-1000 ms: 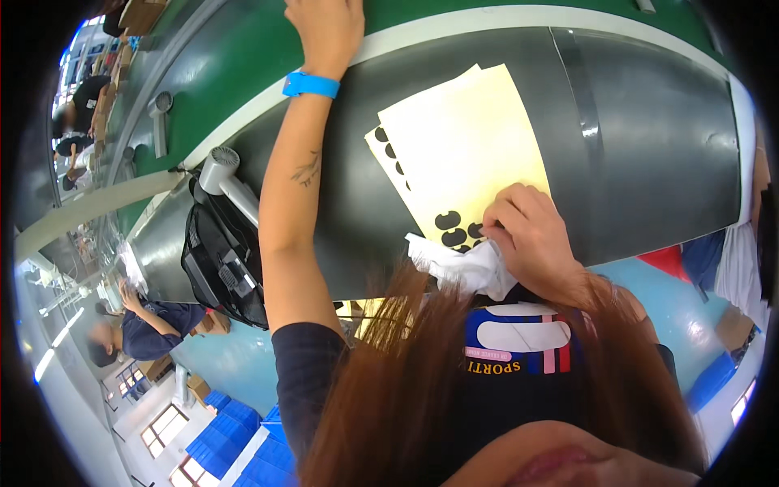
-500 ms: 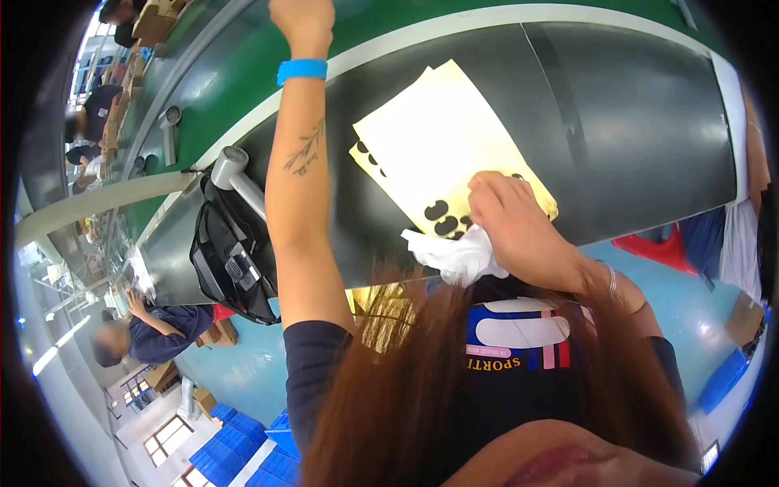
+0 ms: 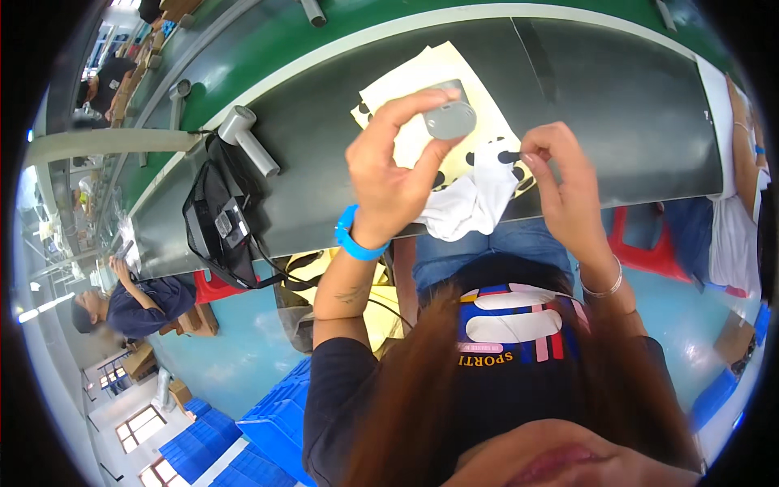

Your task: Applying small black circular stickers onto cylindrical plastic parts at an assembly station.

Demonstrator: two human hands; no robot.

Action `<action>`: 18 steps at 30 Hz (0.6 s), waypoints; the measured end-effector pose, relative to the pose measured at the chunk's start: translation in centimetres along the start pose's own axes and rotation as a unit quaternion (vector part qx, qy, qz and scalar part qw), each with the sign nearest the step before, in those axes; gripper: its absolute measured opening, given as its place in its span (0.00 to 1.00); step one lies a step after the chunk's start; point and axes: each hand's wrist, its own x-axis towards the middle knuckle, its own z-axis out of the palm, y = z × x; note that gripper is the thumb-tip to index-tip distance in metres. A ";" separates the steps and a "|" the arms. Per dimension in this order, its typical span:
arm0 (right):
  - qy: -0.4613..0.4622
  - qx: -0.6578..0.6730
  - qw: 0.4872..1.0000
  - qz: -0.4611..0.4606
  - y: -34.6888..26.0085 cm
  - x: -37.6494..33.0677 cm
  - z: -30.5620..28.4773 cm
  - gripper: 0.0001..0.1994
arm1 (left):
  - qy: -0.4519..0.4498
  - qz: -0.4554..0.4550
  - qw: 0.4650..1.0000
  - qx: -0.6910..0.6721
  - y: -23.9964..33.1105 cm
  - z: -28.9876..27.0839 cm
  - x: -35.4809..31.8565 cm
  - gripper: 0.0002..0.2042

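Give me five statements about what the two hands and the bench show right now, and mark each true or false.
1. The left hand holds up a small round grey part. True.
2. The right hand pinches a black sticker. True.
3. The yellow sticker sheet hangs from the left hand. False: it lies on the dark bench.
4. A white cloth lies at the bench's near edge. True.
5. The left wrist wears a red band. False: the blue wristband is blue.

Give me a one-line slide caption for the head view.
Left hand holds a small grey round part while right hand pinches a black sticker over the yellow sheet.
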 end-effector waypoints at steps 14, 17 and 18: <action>0.046 0.074 0.994 -0.070 -3.6 -0.9 -2.5 0.07 | -0.018 0.011 0.999 0.035 1.8 1.8 -3.0 0.20; 0.027 0.155 0.987 -0.032 -3.6 -0.8 -1.8 0.12 | -0.015 0.049 0.979 0.199 2.6 1.4 -3.1 0.18; 0.032 0.228 0.973 -0.002 -3.7 -0.7 -1.4 0.15 | -0.010 -0.010 0.994 0.111 2.7 1.6 -3.3 0.19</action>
